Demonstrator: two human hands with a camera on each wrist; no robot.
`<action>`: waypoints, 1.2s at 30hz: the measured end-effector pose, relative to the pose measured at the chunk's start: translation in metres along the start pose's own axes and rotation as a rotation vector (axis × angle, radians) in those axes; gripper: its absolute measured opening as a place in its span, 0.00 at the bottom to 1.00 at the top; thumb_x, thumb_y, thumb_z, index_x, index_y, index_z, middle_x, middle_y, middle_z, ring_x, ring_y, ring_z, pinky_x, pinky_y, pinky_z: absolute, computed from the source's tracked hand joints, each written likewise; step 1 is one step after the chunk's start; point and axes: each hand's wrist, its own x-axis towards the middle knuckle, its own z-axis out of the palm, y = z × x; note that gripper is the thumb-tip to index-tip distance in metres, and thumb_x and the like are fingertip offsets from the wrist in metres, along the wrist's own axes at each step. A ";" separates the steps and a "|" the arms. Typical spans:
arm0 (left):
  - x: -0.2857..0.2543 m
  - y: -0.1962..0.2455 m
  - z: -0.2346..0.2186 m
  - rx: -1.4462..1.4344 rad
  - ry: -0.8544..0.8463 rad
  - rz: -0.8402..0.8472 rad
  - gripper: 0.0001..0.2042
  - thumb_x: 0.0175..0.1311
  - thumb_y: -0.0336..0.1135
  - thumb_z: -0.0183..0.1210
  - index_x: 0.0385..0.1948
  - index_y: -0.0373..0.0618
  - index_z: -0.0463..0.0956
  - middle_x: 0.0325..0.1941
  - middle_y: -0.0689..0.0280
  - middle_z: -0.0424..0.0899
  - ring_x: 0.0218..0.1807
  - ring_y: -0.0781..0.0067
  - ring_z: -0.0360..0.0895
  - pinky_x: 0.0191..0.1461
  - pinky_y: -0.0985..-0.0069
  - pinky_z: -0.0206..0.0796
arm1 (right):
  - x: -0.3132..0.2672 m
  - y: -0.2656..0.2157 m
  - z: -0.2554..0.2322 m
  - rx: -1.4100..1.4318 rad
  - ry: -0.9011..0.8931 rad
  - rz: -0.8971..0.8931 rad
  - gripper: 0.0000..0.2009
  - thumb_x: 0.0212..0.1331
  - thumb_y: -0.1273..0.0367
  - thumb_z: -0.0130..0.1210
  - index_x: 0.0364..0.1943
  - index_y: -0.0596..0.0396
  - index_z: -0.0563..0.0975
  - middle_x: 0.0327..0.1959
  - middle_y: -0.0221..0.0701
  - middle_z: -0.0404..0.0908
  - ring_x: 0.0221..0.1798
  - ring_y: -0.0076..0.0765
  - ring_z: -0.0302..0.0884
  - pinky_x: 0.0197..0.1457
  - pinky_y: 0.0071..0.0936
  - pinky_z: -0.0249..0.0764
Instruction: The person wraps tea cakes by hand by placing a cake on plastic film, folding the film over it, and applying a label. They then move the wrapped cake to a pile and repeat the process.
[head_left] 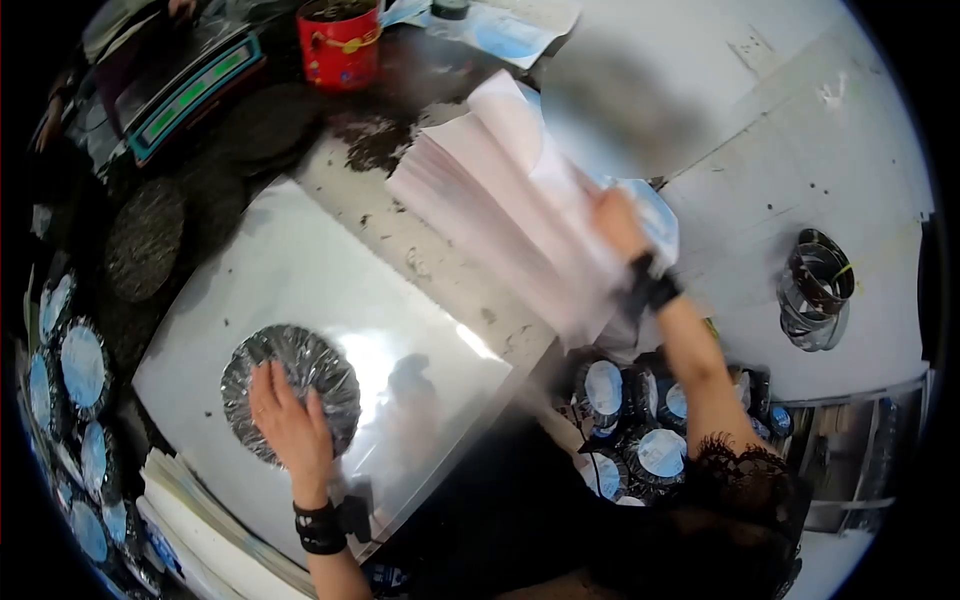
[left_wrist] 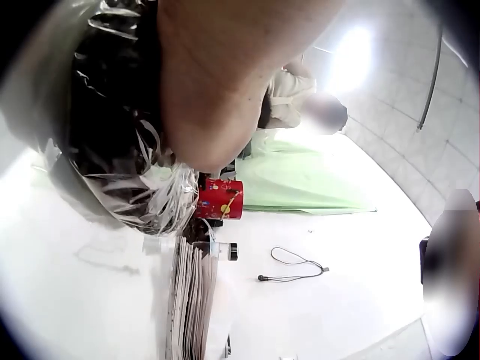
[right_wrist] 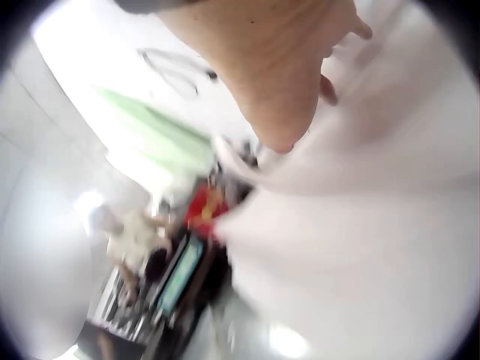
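My left hand (head_left: 292,422) rests with straight fingers on a round, flat cake (head_left: 335,365) wrapped in crinkled clear film, dark underneath. The cake lies on a large glossy sheet (head_left: 420,340). In the left wrist view the gathered film (left_wrist: 169,199) shows beside the forearm. Farther right, my right hand (head_left: 620,222) grips the edge of pale pinkish paper sheets (head_left: 465,195), which fan and bend, blurred near the hand. From the right wrist, the paper (right_wrist: 375,225) spreads wide below and beside the fingers, which are partly hidden.
A red tin (head_left: 340,50) and a scale with a green display (head_left: 195,95) stand at the back. Dark round cakes (head_left: 145,240) lie at left. Several wrapped cakes with blue labels (head_left: 82,365) line the left edge; more sit at lower right. A dark cup (head_left: 818,275) stands far right.
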 end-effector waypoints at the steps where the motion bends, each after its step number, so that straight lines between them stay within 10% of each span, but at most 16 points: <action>1: 0.000 -0.002 0.003 -0.002 0.040 0.027 0.28 0.70 0.38 0.54 0.69 0.33 0.65 0.74 0.47 0.65 0.78 0.42 0.58 0.80 0.50 0.46 | -0.051 -0.027 -0.001 0.034 -0.045 -0.044 0.20 0.61 0.57 0.62 0.46 0.61 0.78 0.47 0.50 0.81 0.52 0.54 0.79 0.54 0.45 0.76; 4: 0.000 -0.002 0.003 -0.017 0.045 0.042 0.28 0.70 0.38 0.54 0.69 0.33 0.65 0.74 0.47 0.66 0.78 0.42 0.58 0.80 0.50 0.46 | -0.138 -0.067 -0.025 0.189 -0.148 -0.153 0.24 0.61 0.54 0.63 0.48 0.63 0.76 0.51 0.54 0.79 0.55 0.56 0.77 0.55 0.47 0.74; 6: 0.000 -0.005 0.003 -0.007 0.039 0.054 0.28 0.71 0.39 0.54 0.69 0.33 0.65 0.74 0.47 0.66 0.78 0.42 0.57 0.79 0.50 0.47 | -0.095 0.001 -0.041 0.427 -0.160 0.117 0.26 0.60 0.53 0.65 0.48 0.63 0.74 0.48 0.54 0.80 0.53 0.57 0.78 0.54 0.48 0.74; 9: 0.000 -0.005 0.004 0.006 0.041 0.057 0.28 0.71 0.39 0.53 0.70 0.33 0.64 0.75 0.47 0.65 0.79 0.42 0.57 0.79 0.50 0.47 | -0.036 0.123 -0.048 0.077 -0.263 0.009 0.21 0.61 0.55 0.67 0.40 0.59 0.73 0.34 0.44 0.78 0.39 0.53 0.77 0.44 0.46 0.73; 16: 0.000 -0.005 0.004 0.025 0.036 0.052 0.28 0.71 0.39 0.52 0.70 0.33 0.64 0.75 0.47 0.65 0.79 0.43 0.57 0.80 0.50 0.46 | 0.016 0.217 -0.032 0.493 -0.694 -0.009 0.16 0.63 0.59 0.65 0.35 0.54 0.73 0.35 0.37 0.79 0.37 0.41 0.77 0.43 0.38 0.72; 22: 0.000 -0.003 0.005 0.036 0.041 0.056 0.28 0.72 0.39 0.52 0.70 0.33 0.63 0.75 0.47 0.64 0.79 0.44 0.56 0.80 0.51 0.45 | -0.037 0.193 -0.007 0.406 -0.106 -0.272 0.13 0.62 0.63 0.66 0.35 0.56 0.75 0.42 0.37 0.83 0.42 0.35 0.77 0.51 0.31 0.74; 32: -0.001 -0.002 0.009 -0.030 0.085 0.075 0.29 0.69 0.39 0.56 0.70 0.36 0.66 0.74 0.48 0.66 0.77 0.44 0.59 0.79 0.52 0.47 | 0.011 0.244 -0.029 0.566 -0.479 0.168 0.10 0.67 0.63 0.58 0.40 0.55 0.83 0.36 0.31 0.84 0.37 0.37 0.78 0.45 0.33 0.75; 36: -0.006 0.000 -0.006 -0.092 0.065 -0.042 0.33 0.66 0.41 0.61 0.71 0.36 0.65 0.74 0.47 0.67 0.76 0.44 0.61 0.79 0.52 0.50 | 0.072 0.147 -0.217 0.759 0.070 0.550 0.24 0.76 0.56 0.41 0.57 0.62 0.77 0.52 0.42 0.84 0.52 0.47 0.82 0.50 0.42 0.79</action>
